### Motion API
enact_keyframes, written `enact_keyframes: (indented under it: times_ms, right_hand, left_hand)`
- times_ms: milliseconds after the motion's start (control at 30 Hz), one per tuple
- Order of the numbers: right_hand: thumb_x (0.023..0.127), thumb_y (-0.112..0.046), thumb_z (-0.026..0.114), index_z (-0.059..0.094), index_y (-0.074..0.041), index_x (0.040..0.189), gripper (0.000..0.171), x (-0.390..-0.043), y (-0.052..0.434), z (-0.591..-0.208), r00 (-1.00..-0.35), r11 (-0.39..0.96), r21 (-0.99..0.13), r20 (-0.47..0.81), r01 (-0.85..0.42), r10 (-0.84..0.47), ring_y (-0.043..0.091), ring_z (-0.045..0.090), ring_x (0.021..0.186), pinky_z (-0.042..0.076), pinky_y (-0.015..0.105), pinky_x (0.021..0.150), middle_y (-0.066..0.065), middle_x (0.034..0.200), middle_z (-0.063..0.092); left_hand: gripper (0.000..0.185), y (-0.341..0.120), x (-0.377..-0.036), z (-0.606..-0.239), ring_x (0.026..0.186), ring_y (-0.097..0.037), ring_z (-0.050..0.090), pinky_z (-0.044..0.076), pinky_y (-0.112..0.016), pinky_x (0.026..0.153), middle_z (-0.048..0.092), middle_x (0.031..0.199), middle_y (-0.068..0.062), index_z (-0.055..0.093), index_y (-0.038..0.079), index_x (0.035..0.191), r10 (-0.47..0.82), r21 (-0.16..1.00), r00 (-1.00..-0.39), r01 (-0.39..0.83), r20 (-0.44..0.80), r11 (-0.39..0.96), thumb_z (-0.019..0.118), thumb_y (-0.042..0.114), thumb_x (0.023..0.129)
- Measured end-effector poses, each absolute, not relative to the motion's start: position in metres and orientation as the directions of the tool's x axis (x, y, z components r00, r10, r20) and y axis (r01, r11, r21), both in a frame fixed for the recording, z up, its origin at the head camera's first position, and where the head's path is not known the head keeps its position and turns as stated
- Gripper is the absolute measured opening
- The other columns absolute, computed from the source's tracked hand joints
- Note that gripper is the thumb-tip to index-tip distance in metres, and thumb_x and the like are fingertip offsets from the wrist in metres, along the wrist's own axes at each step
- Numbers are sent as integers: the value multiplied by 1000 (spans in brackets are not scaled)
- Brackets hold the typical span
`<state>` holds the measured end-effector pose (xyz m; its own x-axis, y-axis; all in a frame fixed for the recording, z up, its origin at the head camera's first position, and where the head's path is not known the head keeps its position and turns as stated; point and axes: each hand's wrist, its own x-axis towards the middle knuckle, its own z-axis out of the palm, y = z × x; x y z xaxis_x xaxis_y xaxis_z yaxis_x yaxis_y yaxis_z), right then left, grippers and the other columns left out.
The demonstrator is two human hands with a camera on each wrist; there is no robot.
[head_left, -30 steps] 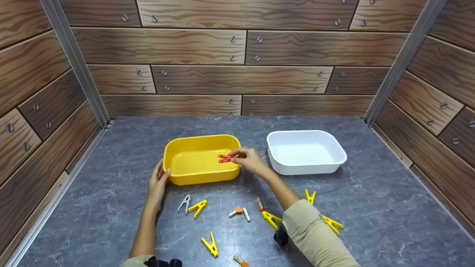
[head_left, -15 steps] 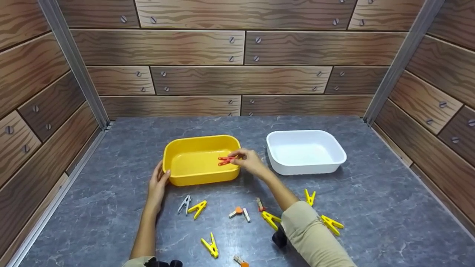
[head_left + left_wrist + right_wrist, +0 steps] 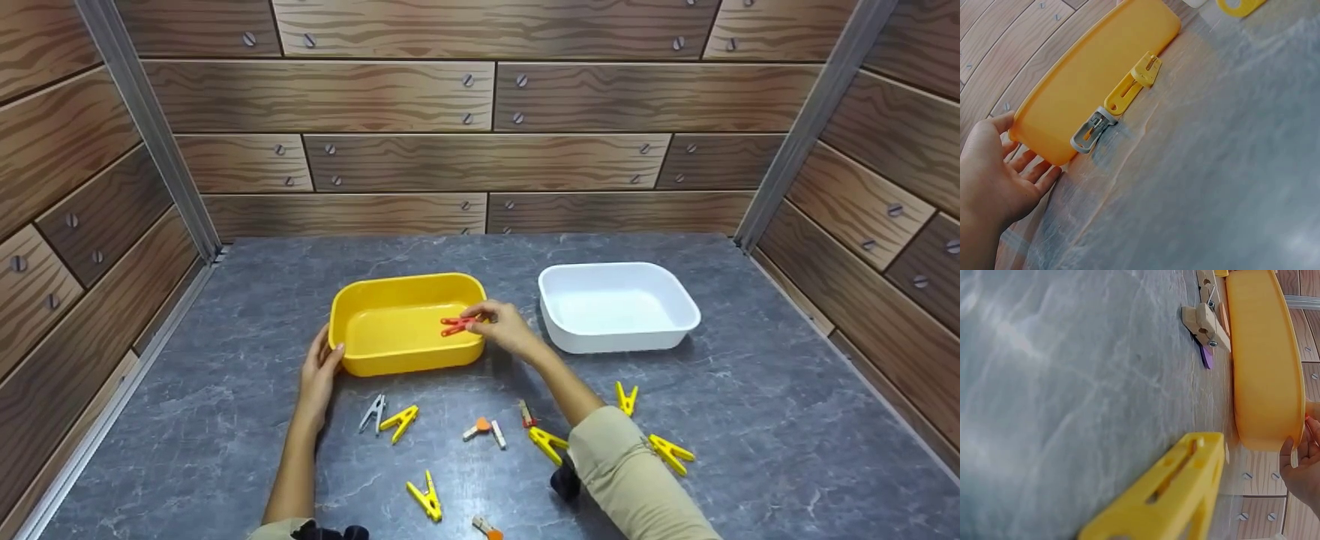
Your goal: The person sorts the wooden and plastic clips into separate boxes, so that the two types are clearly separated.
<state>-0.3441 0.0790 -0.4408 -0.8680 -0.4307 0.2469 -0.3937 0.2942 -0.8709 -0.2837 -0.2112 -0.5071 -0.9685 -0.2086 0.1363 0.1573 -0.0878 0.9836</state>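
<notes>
Between its thumb and fingers my right hand (image 3: 501,324) pinches a red clothespin (image 3: 454,325) above the right end of a yellow tub (image 3: 405,364). The right wrist view shows that hand (image 3: 1303,464) at the tub's rim, the clothespin mostly hidden by the fingers. My left hand (image 3: 318,375) holds the tub's front left corner. In the left wrist view, its thumb touches the rim and its fingers lie against the wall lower down. Just in front of the tub are a grey clothespin (image 3: 373,412) and a yellow clothespin (image 3: 400,423).
A white tub (image 3: 619,343) stands to the right of the yellow one. Small wooden clothespins (image 3: 499,434) and more yellow clothespins (image 3: 425,496) lie scattered over the dark grey tabletop (image 3: 247,360). Wood-patterned walls (image 3: 420,161) enclose the back and sides.
Almost nothing differs: both hands, the red clothespin and the tubs keep their places, apart from a very slight shift of the view and of my right forearm.
</notes>
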Motion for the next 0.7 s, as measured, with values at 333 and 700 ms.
enact_keyframes:
  times_ms: [333,700]
  right_hand:
    - [82,1,64,63,9,103,23,-359,81,-458,-869,307,-863,253,-401,-424,21,52,83,43,21,66,20,99,60]
    - [83,-2,64,65,4,103,21,-363,81,-463,-876,330,-862,230,-385,-423,20,54,86,46,23,67,11,98,61]
  left_hand:
    - [54,-207,-274,-491,132,-33,22,26,-44,104,21,145,-24,17,-6,143,-194,985,-973,147,127,-95,43,6,97]
    - [55,-213,-286,-511,131,-27,26,29,-39,103,24,146,-18,20,0,145,-206,985,-968,160,143,-67,45,13,98]
